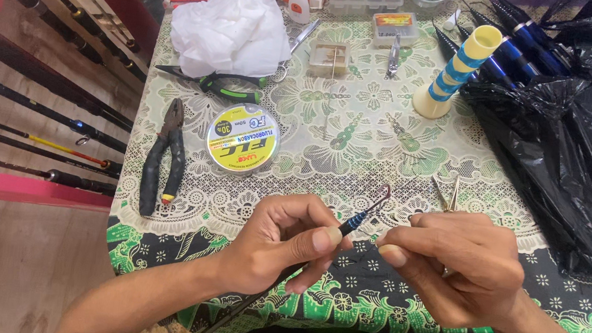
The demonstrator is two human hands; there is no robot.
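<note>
Fingers of the left hand (pixel 277 248) are pinching closed around a thin dark fishing rod tip with blue thread wrapping (pixel 353 223), thumb pressing it against the forefinger, while the slim blank is running down and away between the forearms toward the bottom edge of the view. Just above that grip, the rod's small reddish metal tip guide (pixel 383 192) is poking up over the table. Fingers of the right hand (pixel 456 265) are curling closed, thumb and forefinger meeting near the rod tip and seeming to be pinching something too fine to make out; a small pair of silver metal scissors or tweezers (pixel 447 195) is sticking out past the knuckles, held in that same hand. Both hands are hovering over the near edge of a table covered in a green floral cloth with a white lace overlay (pixel 357 132). Farther out on the left are lying black-handled pliers (pixel 164 157) and a round yellow spool of fishing line (pixel 242 139), with a crumpled white tissue (pixel 231 31) beyond them. On the right, a cream cone with blue stripes (pixel 454 72) is standing beside a black plastic bag (pixel 574 135)
</note>
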